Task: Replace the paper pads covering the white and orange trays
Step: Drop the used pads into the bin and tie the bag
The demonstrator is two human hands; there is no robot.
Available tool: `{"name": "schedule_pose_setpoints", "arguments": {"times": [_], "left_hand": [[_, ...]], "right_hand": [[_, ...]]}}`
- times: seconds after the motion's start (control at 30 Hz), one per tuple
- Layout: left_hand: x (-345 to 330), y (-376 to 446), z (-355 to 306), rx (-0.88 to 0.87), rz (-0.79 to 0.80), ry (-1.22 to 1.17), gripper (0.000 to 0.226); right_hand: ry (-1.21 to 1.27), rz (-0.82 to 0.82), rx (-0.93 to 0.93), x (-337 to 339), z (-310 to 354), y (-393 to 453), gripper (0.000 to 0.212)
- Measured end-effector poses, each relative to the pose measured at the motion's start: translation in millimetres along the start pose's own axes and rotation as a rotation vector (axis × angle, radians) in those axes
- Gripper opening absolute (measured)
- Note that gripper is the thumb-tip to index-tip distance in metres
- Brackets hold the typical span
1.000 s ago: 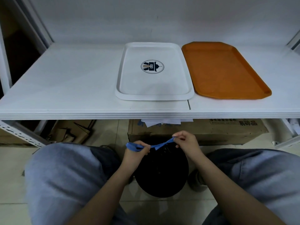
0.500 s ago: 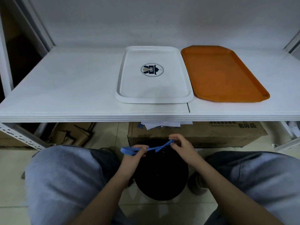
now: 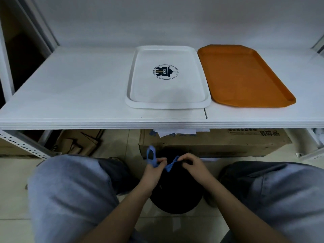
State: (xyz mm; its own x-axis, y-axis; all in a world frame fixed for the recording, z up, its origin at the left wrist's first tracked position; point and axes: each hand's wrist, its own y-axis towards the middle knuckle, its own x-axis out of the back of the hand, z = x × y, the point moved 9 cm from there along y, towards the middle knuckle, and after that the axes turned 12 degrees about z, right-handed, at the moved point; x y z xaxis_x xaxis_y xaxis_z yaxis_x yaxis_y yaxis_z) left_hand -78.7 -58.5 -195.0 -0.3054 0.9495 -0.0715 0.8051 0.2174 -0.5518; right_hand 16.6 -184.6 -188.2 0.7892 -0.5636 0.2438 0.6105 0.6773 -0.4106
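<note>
Blue ties drawn together over a black bag, both trays bare

Blue plastic drawstring ties (image 3: 158,162) are pinched at both ends, low between the seated person's knees. The left hand (image 3: 154,170) grips a looped end that now stands up above its fingers; a second ago the tie lay stretched flat between the hands. The right hand (image 3: 192,163) has moved in closer, fingers curled on the other end. Beneath them sits a round black rubbish bag (image 3: 175,195) on the floor. This looks like knotting the bag shut. Up on the white shelf (image 3: 70,88), the white rectangular tray with a dark round logo (image 3: 168,92) and the orange plastic tray (image 3: 245,76) lie side by side, nearly touching, with no paper pad on either, so fresh pads remain to be laid
</note>
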Motion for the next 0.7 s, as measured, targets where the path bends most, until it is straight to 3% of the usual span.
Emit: {"name": "schedule_pose_setpoints", "arguments": {"times": [0.13,0.23,0.3,0.43,0.63,0.7], "left_hand": [[-17,7,25,0.287,0.053,-0.101,0.026],[-15,11,37,0.372,-0.047,-0.15,0.031],[-5,12,38,0.297,-0.201,-0.169,0.032],[0,-6,22,0.077,-0.35,0.076,0.057],[-37,-21,37,0.04,-0.213,0.016,0.053],[-45,-12,40,0.037,-0.162,-0.026,0.052]], "right_hand": [[0.158,-0.042,-0.064,9,-12,-7,0.028],[0.214,-0.101,-0.075,11,-21,-9,0.035],[0.227,-0.157,-0.097,10,-27,-9,0.029],[0.278,-0.239,-0.169,1,-44,-5,0.02],[-0.149,-0.477,-0.135,3,-35,-17,0.015],[-0.173,-0.402,-0.16,-5,-37,-13,0.017]]}}
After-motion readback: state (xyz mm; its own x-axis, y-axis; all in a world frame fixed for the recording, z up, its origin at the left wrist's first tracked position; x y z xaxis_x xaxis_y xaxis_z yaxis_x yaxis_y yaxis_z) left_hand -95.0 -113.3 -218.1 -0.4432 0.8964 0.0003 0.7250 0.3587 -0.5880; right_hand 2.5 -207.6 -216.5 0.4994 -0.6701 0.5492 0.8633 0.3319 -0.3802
